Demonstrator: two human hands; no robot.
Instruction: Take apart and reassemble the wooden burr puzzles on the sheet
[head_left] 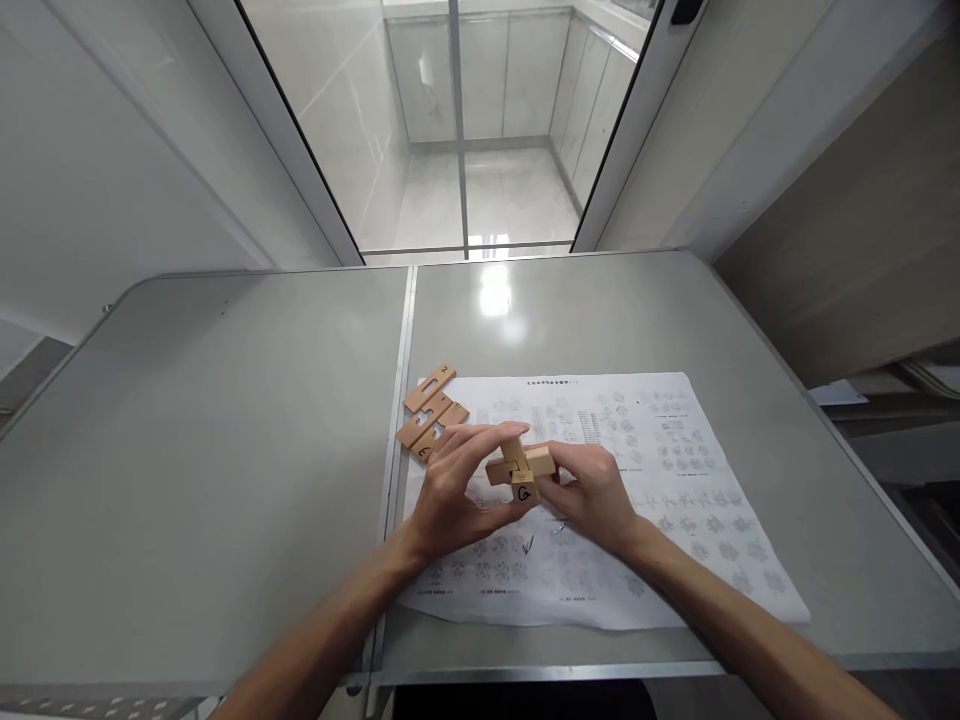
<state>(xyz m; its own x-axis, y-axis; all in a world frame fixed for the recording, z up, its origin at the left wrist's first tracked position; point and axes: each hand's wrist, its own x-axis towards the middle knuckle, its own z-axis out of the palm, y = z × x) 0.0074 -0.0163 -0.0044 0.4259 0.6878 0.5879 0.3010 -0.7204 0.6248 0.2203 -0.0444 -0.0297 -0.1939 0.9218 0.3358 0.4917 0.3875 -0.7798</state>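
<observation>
Above a printed sheet (712,520), both hands hold a small cluster of interlocked light wooden blocks (517,468). One block end facing me carries a black letter G. My left hand (457,482) grips the cluster between the fingers on top and the thumb below. From the right side, my right hand (592,490) pinches it, its fingertips partly hidden behind the blocks. Flat wooden pieces with cut-outs and black marks (430,388) lie at the sheet's upper left corner, just beyond my left hand.
The grey table (225,450) has a metal seam (397,430) running front to back, left of the sheet. Beyond its far edge stands a framed glass door (459,130). A brown surface (862,220) is at the right.
</observation>
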